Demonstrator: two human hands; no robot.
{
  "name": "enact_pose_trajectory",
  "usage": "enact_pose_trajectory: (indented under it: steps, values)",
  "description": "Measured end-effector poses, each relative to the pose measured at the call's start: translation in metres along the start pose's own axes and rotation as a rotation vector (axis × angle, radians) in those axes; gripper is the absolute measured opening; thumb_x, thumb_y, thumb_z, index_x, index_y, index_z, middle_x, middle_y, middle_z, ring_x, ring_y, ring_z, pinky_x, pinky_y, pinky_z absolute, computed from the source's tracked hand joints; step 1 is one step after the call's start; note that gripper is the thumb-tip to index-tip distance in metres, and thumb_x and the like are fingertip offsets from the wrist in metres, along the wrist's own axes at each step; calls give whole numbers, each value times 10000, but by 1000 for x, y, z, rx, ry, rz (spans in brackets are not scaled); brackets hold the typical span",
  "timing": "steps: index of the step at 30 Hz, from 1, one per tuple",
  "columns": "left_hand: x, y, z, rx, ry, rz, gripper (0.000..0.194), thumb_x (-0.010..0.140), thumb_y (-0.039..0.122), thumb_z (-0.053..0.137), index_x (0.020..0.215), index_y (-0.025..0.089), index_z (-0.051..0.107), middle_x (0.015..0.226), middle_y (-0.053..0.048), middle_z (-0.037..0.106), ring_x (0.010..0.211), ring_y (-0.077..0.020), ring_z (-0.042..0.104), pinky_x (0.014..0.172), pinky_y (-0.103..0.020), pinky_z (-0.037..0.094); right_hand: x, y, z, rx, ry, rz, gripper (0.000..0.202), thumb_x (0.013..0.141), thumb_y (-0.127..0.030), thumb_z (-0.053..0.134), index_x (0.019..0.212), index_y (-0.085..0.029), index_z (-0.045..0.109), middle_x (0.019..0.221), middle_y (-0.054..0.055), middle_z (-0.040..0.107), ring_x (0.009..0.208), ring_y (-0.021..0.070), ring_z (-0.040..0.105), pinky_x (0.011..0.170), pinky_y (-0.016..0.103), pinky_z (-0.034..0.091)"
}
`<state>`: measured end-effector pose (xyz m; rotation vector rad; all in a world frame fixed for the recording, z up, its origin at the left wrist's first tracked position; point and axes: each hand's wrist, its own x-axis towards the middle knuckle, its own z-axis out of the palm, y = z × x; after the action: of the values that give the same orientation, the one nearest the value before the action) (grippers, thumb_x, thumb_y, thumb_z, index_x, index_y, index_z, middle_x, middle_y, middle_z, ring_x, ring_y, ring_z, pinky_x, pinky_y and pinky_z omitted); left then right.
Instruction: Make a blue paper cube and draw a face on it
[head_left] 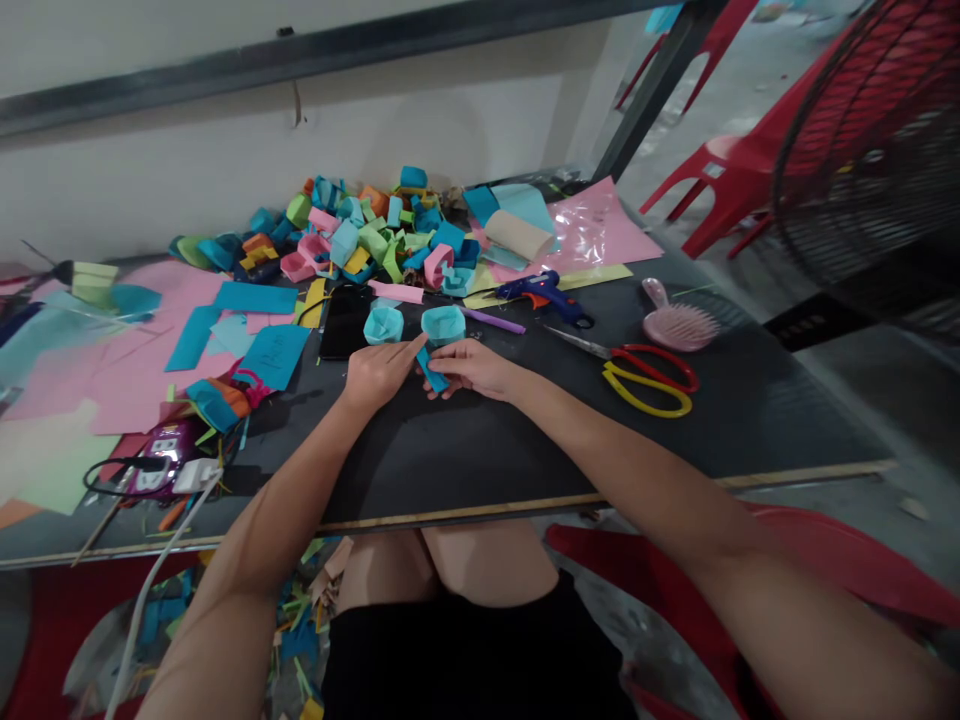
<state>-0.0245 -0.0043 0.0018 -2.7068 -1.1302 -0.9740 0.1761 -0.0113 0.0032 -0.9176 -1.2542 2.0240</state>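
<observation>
A small blue folded paper strip (433, 370) is held at the middle of the dark table. My right hand (474, 368) has its fingers closed round the strip from the right. My left hand (382, 372) reaches in from the left, its fingers pressed together and their tips at the strip's upper end. Just beyond my hands stand two light blue paper cups, one on the left (383, 325) and one on the right (444, 325). A purple pen (495, 321) lies to the right of the cups.
Behind is a pile of colourful folded papers (373, 240). A blue glue gun (547, 293), scissors (649, 380) and a pink hairbrush (681, 322) lie right. Pink sheets (142, 340) and a purple device (166, 455) are left. A fan (870, 150) stands at far right.
</observation>
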Motion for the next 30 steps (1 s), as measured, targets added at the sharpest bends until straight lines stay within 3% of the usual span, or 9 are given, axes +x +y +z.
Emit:
enact_pose_trajectory:
  steps: [4, 7, 11, 21, 23, 27, 30]
  values:
    - [-2, -7, 6, 39, -23, 8, 343, 948, 283, 443, 1169, 211, 696, 762, -63, 733, 657, -130, 658, 615, -217, 475, 0, 0, 2, -37, 22, -29, 209, 779, -327, 738, 787, -128, 674, 634, 39, 711, 591, 145, 713, 487, 179, 544]
    - [-3, -11, 6, 109, -38, 60, 382, 971, 245, 376, 1209, 212, 673, 741, -56, 703, 648, -123, 635, 610, -214, 467, -2, -1, 2, -62, -4, -34, 276, 719, -365, 789, 815, -126, 690, 686, 50, 732, 623, 157, 723, 506, 190, 550]
    - [-3, -11, 3, 156, -58, 97, 394, 979, 217, 352, 1243, 193, 643, 775, -69, 686, 657, -122, 620, 629, -220, 480, -5, -3, 1, -127, -36, -36, 347, 655, -357, 838, 884, -124, 720, 826, 87, 764, 691, 160, 735, 551, 192, 555]
    - [4, -6, -2, 274, -195, 291, 471, 925, 73, 409, 1380, 163, 493, 1055, -102, 698, 941, -183, 660, 776, -265, 519, -2, -1, -2, -145, -63, -4, 334, 669, -343, 833, 899, -123, 733, 834, 99, 769, 683, 163, 737, 544, 195, 560]
    - [4, -7, -2, 251, -202, 258, 458, 931, 88, 412, 1373, 166, 501, 1026, -96, 713, 911, -178, 672, 746, -251, 510, -3, -1, -3, -152, -82, 2, 347, 669, -350, 833, 907, -119, 732, 844, 103, 770, 692, 168, 738, 554, 204, 564]
    - [-2, -12, -3, 199, -118, 58, 382, 963, 234, 446, 1326, 202, 559, 888, -66, 743, 743, -146, 680, 639, -210, 470, -6, -4, -6, -157, -124, -9, 372, 668, -369, 828, 929, -122, 733, 868, 103, 772, 704, 168, 741, 577, 207, 568]
    - [-4, -14, -4, 129, -71, 9, 330, 961, 327, 473, 1218, 215, 646, 851, -67, 748, 698, -141, 674, 630, -212, 458, -7, -5, -7, -172, -159, -21, 380, 679, -369, 818, 953, -121, 732, 888, 107, 772, 712, 166, 741, 584, 206, 568]
